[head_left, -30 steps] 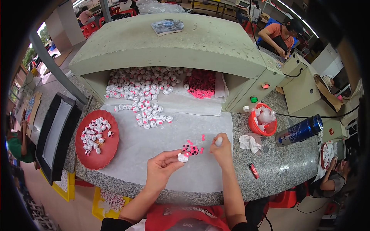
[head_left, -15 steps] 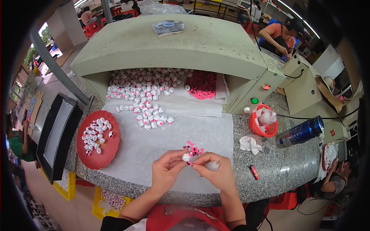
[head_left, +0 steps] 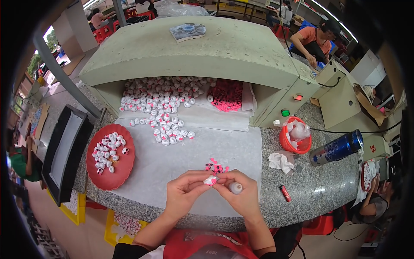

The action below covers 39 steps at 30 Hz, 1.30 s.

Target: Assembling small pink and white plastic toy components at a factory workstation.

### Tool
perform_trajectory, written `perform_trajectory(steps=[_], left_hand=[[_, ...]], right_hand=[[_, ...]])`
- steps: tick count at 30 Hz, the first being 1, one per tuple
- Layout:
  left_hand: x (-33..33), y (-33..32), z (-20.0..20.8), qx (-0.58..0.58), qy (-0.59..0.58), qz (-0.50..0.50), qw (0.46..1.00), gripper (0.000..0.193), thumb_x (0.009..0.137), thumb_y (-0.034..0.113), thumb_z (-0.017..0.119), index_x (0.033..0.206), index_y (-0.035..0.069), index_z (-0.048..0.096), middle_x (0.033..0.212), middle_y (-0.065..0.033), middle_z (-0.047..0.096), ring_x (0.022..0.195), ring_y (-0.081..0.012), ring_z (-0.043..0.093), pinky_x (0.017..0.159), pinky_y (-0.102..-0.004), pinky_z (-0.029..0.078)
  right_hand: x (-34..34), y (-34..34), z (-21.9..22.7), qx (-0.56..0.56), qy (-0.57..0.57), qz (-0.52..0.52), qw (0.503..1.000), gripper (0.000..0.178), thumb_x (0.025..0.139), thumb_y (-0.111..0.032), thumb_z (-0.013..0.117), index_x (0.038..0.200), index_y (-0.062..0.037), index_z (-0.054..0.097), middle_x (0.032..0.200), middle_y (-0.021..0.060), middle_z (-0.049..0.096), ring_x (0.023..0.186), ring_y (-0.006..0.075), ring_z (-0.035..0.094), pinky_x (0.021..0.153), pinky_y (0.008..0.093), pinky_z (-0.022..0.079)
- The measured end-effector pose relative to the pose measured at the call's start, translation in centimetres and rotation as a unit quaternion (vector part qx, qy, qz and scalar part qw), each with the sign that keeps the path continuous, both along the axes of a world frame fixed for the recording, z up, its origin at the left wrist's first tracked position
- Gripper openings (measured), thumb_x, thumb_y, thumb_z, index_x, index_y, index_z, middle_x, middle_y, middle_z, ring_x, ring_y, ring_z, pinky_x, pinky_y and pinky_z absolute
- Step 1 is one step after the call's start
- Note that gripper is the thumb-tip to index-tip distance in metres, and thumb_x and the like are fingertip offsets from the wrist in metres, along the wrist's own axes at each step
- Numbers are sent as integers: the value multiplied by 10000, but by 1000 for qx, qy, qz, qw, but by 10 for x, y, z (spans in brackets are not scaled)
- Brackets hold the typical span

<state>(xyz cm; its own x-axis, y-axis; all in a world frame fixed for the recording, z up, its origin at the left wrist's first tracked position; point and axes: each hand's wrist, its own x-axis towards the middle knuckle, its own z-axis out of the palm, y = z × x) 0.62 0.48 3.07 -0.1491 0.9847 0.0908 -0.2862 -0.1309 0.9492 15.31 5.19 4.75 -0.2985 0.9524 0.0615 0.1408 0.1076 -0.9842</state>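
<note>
A small rounded white piece with a pink patch is pinched between the thumb and fingers of my left hand. My right hand meets it from the other side, thumb and fingertips pressed on the pink part. Tucked in the curled fingers of that same hand is a small whitish bottle, its tip pointing up. Just beyond my fingertips lies a little heap of pink and black bits on the white sheet.
A red scalloped plate with white pieces stands left, beside a black tray. Ahead, a grey-green hooded box shelters many white pieces and pink bits. Rightward are a red basket, crumpled tissue, blue tumbler and red tube.
The pink bit that my right fingertips held beside the white piece is now against it. My hands have drawn closer together, and the bottle has tilted more upright in my right hand.
</note>
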Motion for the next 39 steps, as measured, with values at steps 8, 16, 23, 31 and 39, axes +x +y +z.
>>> perform_trajectory(steps=[8, 16, 23, 31, 39], left_hand=[[10, -1, -7, 45, 31, 32, 998, 236, 783, -113, 532, 1010, -62, 566, 1063, -186, 545, 951, -218, 569, 801, -280, 492], [14, -2, -9, 60, 63, 47, 995, 248, 792, -111, 516, 1016, -23, 578, 1063, -157, 542, 976, -227, 568, 846, -312, 491], [12, -2, -8, 51, 60, 41, 996, 243, 795, -110, 512, 1015, -28, 577, 1063, -156, 545, 981, -225, 567, 849, -303, 486], [7, 1, -13, -54, -92, 6, 994, 252, 796, -90, 531, 1045, -51, 541, 982, -153, 594, 913, -193, 588, 793, -282, 487], [2, -5, -10, -91, -93, -48, 990, 347, 773, -90, 567, 1109, -44, 493, 909, -138, 618, 856, -184, 614, 733, -260, 511]], right_hand=[[0, -1, -5, 111, -12, 21, 994, 199, 662, 22, 688, 846, -19, 621, 725, 53, 590, 591, 109, 568, 538, 221, 453], [-1, -3, -8, 101, -4, 12, 995, 188, 657, 31, 683, 825, -22, 618, 722, 58, 588, 589, 111, 568, 526, 227, 454], [-1, -3, -6, 93, -7, 18, 995, 179, 662, 31, 679, 823, -22, 622, 723, 54, 590, 595, 117, 567, 535, 229, 454], [4, 4, -18, 122, -6, 27, 992, 169, 676, 36, 675, 826, -19, 624, 796, 68, 594, 661, 120, 573, 566, 229, 456], [8, 1, -29, 102, 89, 75, 988, 224, 690, 29, 681, 900, -11, 614, 903, 88, 597, 715, 117, 569, 586, 226, 463]])
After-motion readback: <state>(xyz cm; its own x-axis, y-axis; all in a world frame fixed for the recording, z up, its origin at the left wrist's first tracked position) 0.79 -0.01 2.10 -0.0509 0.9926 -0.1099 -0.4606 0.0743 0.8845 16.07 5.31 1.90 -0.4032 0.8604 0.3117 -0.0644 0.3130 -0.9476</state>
